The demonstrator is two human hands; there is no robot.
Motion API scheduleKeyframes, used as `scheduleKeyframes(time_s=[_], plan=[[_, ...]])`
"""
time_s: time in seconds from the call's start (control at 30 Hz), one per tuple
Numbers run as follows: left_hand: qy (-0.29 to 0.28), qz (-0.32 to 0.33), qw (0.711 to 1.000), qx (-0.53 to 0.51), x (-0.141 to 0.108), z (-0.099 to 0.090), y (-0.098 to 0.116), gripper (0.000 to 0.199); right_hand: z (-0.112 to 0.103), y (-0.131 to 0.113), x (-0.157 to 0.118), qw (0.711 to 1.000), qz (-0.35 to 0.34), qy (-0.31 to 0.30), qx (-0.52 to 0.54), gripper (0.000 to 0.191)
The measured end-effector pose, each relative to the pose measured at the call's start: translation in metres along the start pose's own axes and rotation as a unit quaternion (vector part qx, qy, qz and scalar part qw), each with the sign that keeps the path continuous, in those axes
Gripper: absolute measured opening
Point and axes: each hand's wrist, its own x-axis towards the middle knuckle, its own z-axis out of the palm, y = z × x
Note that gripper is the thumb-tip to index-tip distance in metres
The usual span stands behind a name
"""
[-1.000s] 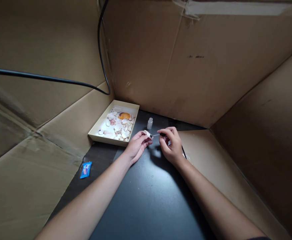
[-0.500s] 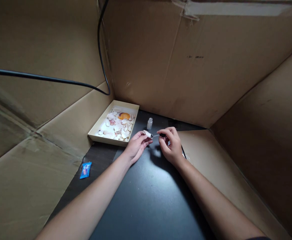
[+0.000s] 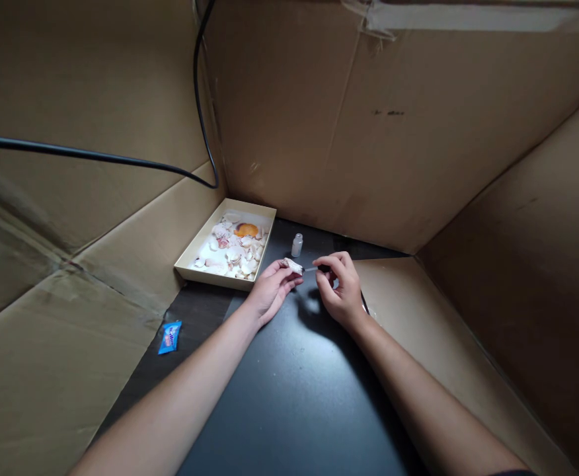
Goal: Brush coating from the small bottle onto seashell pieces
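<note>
My left hand (image 3: 272,291) is closed on a small whitish seashell (image 3: 293,266) with reddish-brown marks, held between thumb and fingers above the dark tabletop. My right hand (image 3: 340,284) pinches a thin applicator (image 3: 310,269) with a black cap and a pale stem. The stem points left, its tip at the dark end of the shell; whether they touch I cannot tell. Behind both hands a small glass bottle (image 3: 297,246) stands upright with no cap on it. Fingers partly cover the shell and the applicator's cap.
A shallow cream box (image 3: 215,281) holding several seashells and an orange piece sits at the back left. A blue wrapped packet (image 3: 169,338) lies by the left edge of the dark table (image 3: 289,396). Cardboard walls (image 3: 408,132) surround it, and a black cable (image 3: 121,160) hangs at the left.
My right hand and the applicator have shifted very slightly to the right. The shell and my left hand stay nearly in place.
</note>
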Motion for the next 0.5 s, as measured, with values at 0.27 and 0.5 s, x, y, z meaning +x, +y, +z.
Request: scheduleKeyframes(time_s=[0.27,0.5], plan=[[-0.006,-0.001,1.0,0.004,-0.0003,0.0,0.0001,0.01,0.0008,0.0014,-0.0005,1.0,0.003,0.009,-0.005,0.016],[-0.01,0.0,1.0,0.013,-0.0003,-0.0005,0.0,0.01,0.0011,0.0023,-0.0001,1.0,0.006,0.01,-0.01,0.017]])
